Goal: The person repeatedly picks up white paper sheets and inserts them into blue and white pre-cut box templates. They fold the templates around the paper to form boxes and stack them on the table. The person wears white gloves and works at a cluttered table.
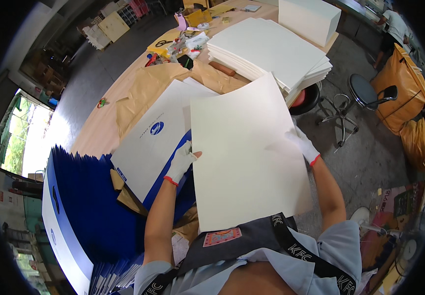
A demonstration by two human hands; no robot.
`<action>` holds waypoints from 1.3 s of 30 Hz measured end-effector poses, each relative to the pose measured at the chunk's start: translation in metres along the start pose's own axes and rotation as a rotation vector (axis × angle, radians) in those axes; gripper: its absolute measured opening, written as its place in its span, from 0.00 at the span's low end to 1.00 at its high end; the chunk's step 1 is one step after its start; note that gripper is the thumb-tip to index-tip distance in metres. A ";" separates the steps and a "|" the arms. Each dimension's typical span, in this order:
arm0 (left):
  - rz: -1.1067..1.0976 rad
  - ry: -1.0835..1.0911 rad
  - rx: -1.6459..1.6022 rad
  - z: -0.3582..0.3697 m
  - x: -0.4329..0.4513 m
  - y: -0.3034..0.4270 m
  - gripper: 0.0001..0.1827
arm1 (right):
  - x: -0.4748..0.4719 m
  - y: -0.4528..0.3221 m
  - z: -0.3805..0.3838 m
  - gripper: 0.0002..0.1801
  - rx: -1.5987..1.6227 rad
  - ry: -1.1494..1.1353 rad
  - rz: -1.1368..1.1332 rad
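A large white paperboard sheet (245, 155) is held up before my chest, its lower edge against my apron. My left hand (183, 160), in a white glove with red cuff trim and a bare thumb, grips its left edge. On the right edge my gloved right hand (302, 142) has hold of it, its fingers partly hidden behind the sheet. Behind the sheet and left of it, a white and blue printed paper bag (149, 129) with a round blue logo lies on brown kraft paper (142, 99). Many upright blue bags (94, 199) stand packed together at lower left.
A stack of white boards (264, 48) sits on the wooden table (101, 125), with a white block-like pile (308, 20) behind it. Scissors (163, 43) and small items lie at the far side. A swivel chair (363, 90), an orange sack (400, 92) and another person (396, 27) are at right.
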State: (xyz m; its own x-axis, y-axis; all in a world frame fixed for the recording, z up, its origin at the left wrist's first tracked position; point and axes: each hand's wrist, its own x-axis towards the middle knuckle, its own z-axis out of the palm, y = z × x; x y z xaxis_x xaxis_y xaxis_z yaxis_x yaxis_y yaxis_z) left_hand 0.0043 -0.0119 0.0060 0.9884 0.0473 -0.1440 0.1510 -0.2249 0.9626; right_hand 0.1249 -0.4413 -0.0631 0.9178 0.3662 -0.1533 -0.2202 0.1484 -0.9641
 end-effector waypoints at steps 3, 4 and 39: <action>0.052 0.008 -0.073 -0.002 0.002 0.004 0.26 | -0.009 0.004 -0.005 0.21 0.075 0.000 0.069; 0.016 0.010 -0.078 -0.009 0.002 -0.001 0.26 | -0.020 -0.013 0.006 0.21 -0.011 -0.025 0.045; 0.243 -0.046 0.450 0.146 0.005 0.107 0.31 | -0.029 0.025 0.166 0.26 0.258 0.235 -0.186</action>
State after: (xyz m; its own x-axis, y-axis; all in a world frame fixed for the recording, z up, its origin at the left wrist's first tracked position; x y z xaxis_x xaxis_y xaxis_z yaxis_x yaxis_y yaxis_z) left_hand 0.0274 -0.1780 0.0743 0.9938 -0.0988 0.0519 -0.1024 -0.6213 0.7768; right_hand 0.0381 -0.2960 -0.0468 0.9939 0.0951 -0.0551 -0.0909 0.4295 -0.8985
